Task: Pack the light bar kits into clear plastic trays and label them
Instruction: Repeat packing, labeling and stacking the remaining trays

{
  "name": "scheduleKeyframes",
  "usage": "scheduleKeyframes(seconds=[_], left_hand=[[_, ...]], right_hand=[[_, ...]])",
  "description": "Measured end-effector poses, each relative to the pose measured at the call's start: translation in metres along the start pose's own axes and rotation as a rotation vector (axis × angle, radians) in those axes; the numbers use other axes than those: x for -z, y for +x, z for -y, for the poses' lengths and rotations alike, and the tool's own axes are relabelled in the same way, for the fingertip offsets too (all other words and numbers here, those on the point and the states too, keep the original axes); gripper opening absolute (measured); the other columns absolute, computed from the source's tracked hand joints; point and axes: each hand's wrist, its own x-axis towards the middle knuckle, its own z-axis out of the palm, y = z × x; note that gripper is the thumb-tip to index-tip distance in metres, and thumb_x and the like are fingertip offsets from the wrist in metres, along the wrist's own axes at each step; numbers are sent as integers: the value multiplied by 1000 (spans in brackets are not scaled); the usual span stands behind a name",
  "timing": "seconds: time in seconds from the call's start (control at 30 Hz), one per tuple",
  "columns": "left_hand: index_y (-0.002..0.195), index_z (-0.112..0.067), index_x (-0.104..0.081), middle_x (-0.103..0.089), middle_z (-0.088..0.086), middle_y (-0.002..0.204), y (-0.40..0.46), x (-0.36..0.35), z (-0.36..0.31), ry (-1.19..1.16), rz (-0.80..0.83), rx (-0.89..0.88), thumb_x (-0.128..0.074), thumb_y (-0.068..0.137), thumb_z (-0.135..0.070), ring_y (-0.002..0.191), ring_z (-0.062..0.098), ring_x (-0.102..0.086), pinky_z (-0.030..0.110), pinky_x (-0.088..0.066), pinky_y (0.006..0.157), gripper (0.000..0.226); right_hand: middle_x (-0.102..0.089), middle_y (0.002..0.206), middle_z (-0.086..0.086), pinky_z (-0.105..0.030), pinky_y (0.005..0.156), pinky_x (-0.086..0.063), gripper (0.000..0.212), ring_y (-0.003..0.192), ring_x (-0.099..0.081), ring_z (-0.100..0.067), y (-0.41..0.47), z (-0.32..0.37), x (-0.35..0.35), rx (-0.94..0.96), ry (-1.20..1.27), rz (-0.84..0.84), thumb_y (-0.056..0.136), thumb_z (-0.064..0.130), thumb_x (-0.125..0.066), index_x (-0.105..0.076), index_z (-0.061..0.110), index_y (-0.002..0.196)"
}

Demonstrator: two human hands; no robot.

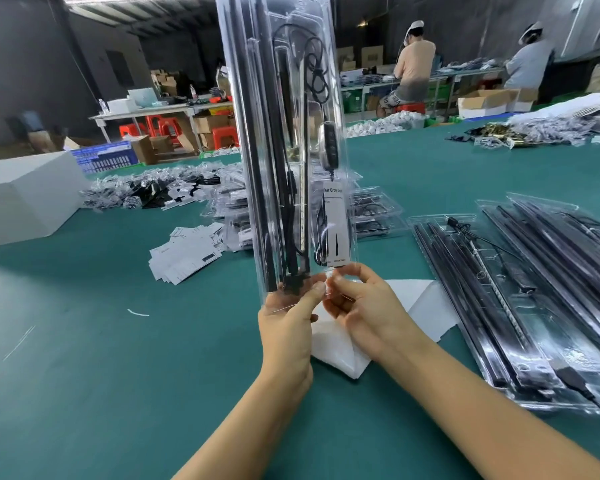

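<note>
The white card (333,223) inside the upright clear tray (284,140) reads partly "Grow"

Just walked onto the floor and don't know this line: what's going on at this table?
A person is packing light bar kits. Both hands, left hand and right hand, hold one filled clear tray upright by its bottom edge above the green table; a printed card sits inside. More filled trays lie to the right, loose label cards to the left.

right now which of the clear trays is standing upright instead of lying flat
The clear tray held between the left hand and right hand stands on end. The trays at right and the stack behind lie flat on the table.
</note>
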Motion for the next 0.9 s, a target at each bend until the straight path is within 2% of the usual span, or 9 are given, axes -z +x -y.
scheduleKeyframes(seconds=[0.1,0.17,0.2,0.3,0.37,0.47,0.57,0.73,0.9], left_hand=[[79,-20,-68,-71,-9,74,3,0,3,-29,-10,14,-76,76,-5,64,2,-58,22,-39,64,16],[81,-17,-68,-71,-7,76,5,1,4,-14,26,4,-76,76,-4,67,5,-59,22,-41,66,16],[87,-13,-68,-73,-2,82,4,1,3,0,72,-14,-78,75,-5,74,9,-63,24,-44,71,18],[118,-9,-60,-69,12,110,6,9,-6,-57,277,-71,-80,72,-16,98,25,-66,36,-51,91,50],[128,-14,-54,-65,15,116,15,19,-16,-158,311,-35,-76,73,-20,98,31,-63,41,-51,92,59],[121,-18,-57,-69,14,113,23,31,-25,-34,327,13,-75,73,-13,95,31,-68,44,-57,84,51],[114,-18,-55,-71,12,108,24,37,-20,92,230,-34,-75,74,0,87,24,-70,42,-57,74,49],[104,-23,-59,-73,5,101,27,38,-17,164,234,-145,-75,74,3,93,26,-70,47,-55,87,44],[94,-33,-63,-73,7,103,26,34,-16,129,239,-158,-79,66,-7,96,31,-69,49,-55,83,42]], right_hand=[[-66,82,-14,-37,78,-52,17,75,-61,-26,1,1,2,-59,112,52,90,-7,-52,-55,10,92],[-67,81,-15,-38,81,-53,17,77,-63,-28,2,4,3,-51,117,65,90,-9,-50,-55,7,90],[-68,78,-14,-37,78,-55,17,75,-65,-27,3,5,3,-40,97,60,90,-9,-50,-55,6,89],[-66,76,-12,-31,68,-58,17,68,-65,-20,6,14,8,-10,22,17,90,-11,-50,-56,5,89],[-64,79,-13,-28,61,-57,19,66,-62,-18,7,24,16,16,-54,-12,90,-13,-49,-56,4,90],[-63,79,-12,-25,58,-54,19,64,-58,-18,6,30,21,76,-236,43,90,-13,-50,-56,5,91],[-61,77,-9,-23,56,-53,17,63,-58,-17,5,22,15,68,-368,44,90,-11,-54,-57,6,89],[-56,79,-11,-30,60,-48,20,61,-54,-19,7,14,13,41,-376,-56,90,-13,-52,-54,6,86],[-55,76,-10,-29,62,-46,23,63,-52,-18,5,13,11,113,-455,-95,90,-14,-49,-52,8,81]])
